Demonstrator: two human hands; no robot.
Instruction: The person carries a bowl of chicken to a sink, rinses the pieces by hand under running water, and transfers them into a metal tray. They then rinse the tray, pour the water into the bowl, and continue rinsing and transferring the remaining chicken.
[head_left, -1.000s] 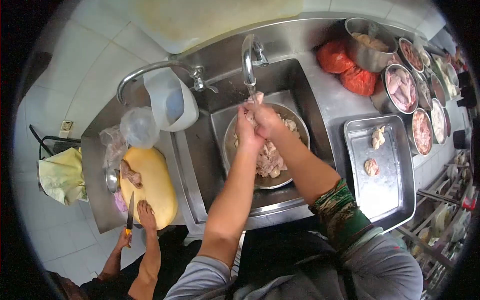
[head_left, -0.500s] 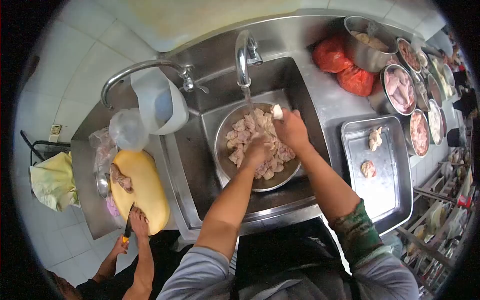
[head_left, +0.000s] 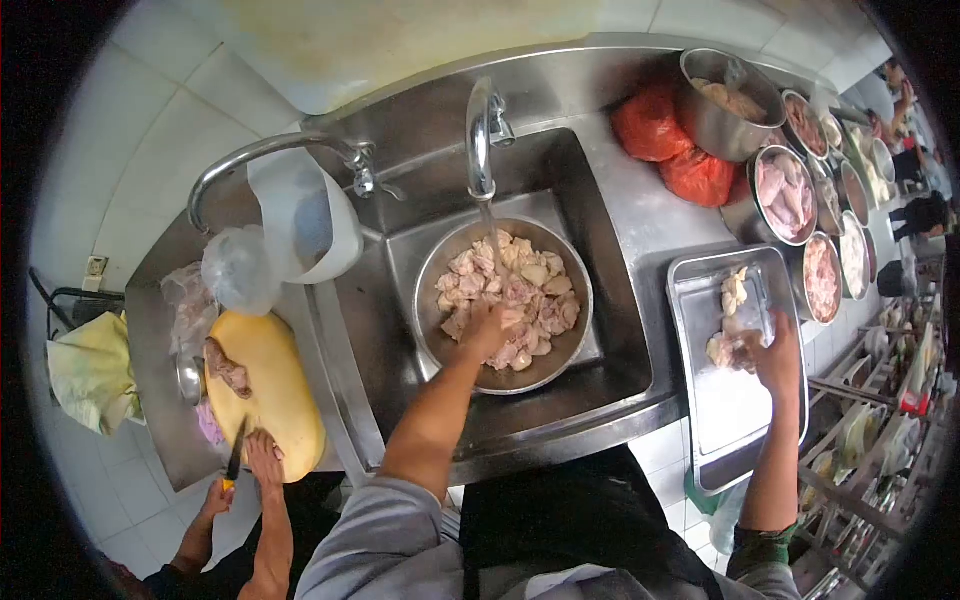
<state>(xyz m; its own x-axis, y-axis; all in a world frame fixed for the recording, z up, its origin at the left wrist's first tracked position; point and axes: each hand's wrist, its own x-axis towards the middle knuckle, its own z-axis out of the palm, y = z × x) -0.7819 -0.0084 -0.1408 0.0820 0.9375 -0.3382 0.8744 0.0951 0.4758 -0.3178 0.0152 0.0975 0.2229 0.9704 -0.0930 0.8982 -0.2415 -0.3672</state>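
Inside the sink, a round steel bowl (head_left: pixel 580 345) holds several pale meat pieces (head_left: pixel 550 310). Water runs onto them from the faucet (head_left: pixel 480 140). My left hand (head_left: pixel 487 332) reaches into the bowl, its fingers among the meat and partly hidden. Over the steel tray (head_left: pixel 715 450) on the right is my right hand (head_left: pixel 775 355), fingers spread and blurred, beside a meat piece (head_left: pixel 722 350). Another piece (head_left: pixel 734 291) lies higher up in the tray.
At left, a co-worker's hands (head_left: pixel 265 457) are at a yellow cutting board (head_left: pixel 290 390) with a knife (head_left: pixel 236 450). Red bags (head_left: pixel 695 175) and several metal pots of meat (head_left: pixel 785 195) stand at the upper right. A white plastic container (head_left: pixel 340 225) sits left of the sink.
My right hand has moved from above the bowl to the tray at the right, and the white piece it held is no longer between its fingers. My left hand stays in the bowl.
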